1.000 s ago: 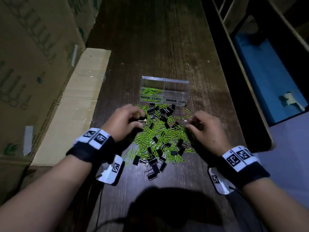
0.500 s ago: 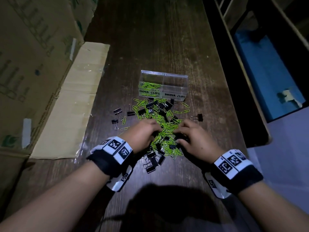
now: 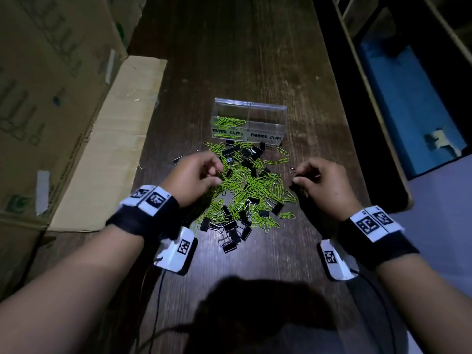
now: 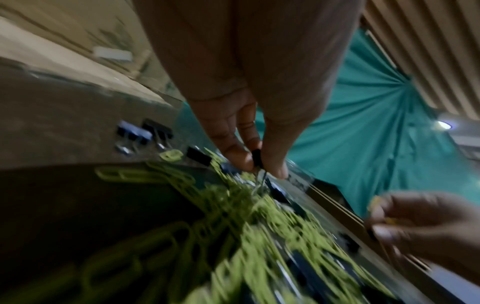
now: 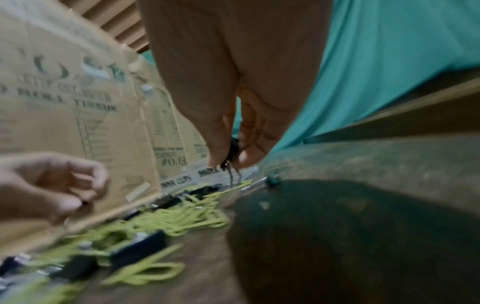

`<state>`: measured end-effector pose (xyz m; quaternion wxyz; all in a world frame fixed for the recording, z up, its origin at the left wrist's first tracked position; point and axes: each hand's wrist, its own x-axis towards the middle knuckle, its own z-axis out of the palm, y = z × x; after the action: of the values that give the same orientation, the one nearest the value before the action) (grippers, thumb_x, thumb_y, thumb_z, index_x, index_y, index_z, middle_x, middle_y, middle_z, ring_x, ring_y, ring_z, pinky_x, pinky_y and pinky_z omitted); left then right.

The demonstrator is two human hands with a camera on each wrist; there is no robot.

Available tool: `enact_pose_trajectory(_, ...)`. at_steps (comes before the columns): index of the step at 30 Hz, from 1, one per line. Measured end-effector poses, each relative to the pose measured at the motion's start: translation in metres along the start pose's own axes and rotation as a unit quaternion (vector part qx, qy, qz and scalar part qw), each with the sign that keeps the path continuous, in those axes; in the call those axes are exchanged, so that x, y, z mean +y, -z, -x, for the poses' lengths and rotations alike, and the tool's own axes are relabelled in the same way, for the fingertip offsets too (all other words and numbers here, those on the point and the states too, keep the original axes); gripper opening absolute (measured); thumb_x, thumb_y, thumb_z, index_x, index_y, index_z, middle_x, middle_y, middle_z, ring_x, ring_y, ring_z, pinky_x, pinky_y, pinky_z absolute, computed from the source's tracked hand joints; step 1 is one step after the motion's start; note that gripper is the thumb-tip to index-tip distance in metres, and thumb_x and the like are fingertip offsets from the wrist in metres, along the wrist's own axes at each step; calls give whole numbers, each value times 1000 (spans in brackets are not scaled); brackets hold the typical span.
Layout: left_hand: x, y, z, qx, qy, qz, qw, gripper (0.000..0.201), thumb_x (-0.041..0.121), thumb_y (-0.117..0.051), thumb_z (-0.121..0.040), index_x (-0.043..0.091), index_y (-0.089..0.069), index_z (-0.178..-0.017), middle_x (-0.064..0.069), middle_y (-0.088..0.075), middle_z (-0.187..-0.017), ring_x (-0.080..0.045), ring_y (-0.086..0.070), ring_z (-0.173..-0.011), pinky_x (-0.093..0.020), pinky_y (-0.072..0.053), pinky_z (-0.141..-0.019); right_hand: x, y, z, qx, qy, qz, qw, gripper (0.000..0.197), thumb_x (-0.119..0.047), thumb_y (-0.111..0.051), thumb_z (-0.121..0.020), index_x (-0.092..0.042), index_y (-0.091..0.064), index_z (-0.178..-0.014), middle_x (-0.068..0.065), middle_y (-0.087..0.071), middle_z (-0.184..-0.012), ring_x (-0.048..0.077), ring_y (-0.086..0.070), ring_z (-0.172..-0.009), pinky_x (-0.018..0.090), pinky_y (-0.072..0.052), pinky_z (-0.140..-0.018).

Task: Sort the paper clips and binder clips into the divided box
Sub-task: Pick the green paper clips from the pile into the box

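A heap of green paper clips (image 3: 251,186) mixed with black binder clips (image 3: 233,232) lies on the dark wooden table. Behind it stands the clear divided box (image 3: 268,108); its left cell, labelled PAPER CLIPS, holds several green clips, and the right cell, labelled BINDER CLIPS, looks empty. My left hand (image 3: 196,175) sits at the heap's left edge and pinches a black binder clip (image 4: 256,157) between thumb and fingers. My right hand (image 3: 316,180) hovers at the heap's right edge, pinching another binder clip (image 5: 233,151) whose wire handles hang down.
Large cardboard boxes (image 3: 51,85) and a folded flap (image 3: 115,149) line the table's left side. A dark wooden frame (image 3: 357,98) with blue cloth (image 3: 408,98) behind it runs along the right. Loose binder clips (image 4: 140,133) lie left of the heap.
Both hands have drawn apart from the heap's middle to its left and right edges, each now pinching a binder clip. The heap has been stirred.
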<state>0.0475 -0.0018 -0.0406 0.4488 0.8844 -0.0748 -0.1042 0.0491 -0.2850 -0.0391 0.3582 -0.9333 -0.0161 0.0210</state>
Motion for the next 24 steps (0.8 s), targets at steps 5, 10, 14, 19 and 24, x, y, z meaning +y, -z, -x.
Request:
enact_pose_trajectory(5, -9, 27, -3, 100, -18, -157, 982, 17, 8, -69, -77, 15, -65, -92, -3, -59, -95, -17, -54, -86, -27, -42, -81, -5, 0, 9, -56, 67, 121, 989, 16, -21, -74, -75, -17, -67, -89, 2, -56, -98, 22, -51, -96, 35, -42, -85)
enact_pose_trajectory(10, 9, 6, 21, -29, -66, -175, 982, 23, 28, -74, -76, 19, -65, -95, 3, -57, -95, -17, -55, -91, -35, -47, -85, -18, -17, 32, -134, 109, 103, 980, 23, -31, -76, -73, -19, -65, -89, -1, -55, -96, 19, -54, -91, 34, -47, -82)
enact_pose_trajectory(14, 19, -31, 42, -102, -57, -177, 977, 35, 38, -75, -71, 22, -65, -101, 2, -58, -104, -15, -50, -102, -28, -40, -87, -22, -36, 43, -150, 100, 119, 976, 31, -44, -74, -72, -21, -64, -90, -3, -48, -95, 19, -49, -95, 33, -44, -82)
enact_pose_trajectory(19, 17, -53, 48, -72, -44, -188, 979, 38, 42, -74, -70, 29, -63, -105, 4, -53, -106, -18, -45, -106, -36, -43, -88, -25, -52, 47, -129, 41, 119, 984, 23, -33, -75, -72, -16, -62, -82, 2, -48, -94, 24, -49, -93, 34, -44, -77)
enact_pose_trajectory(24, 19, -60, 42, -77, -35, -192, 978, 21, 34, -73, -73, 27, -64, -91, 3, -53, -99, -19, -46, -102, -39, -47, -82, -26, -48, 43, -126, 21, 43, 991, 18, -14, -81, -67, -12, -63, -68, 2, -52, -84, 15, -50, -75, 22, -35, -64)
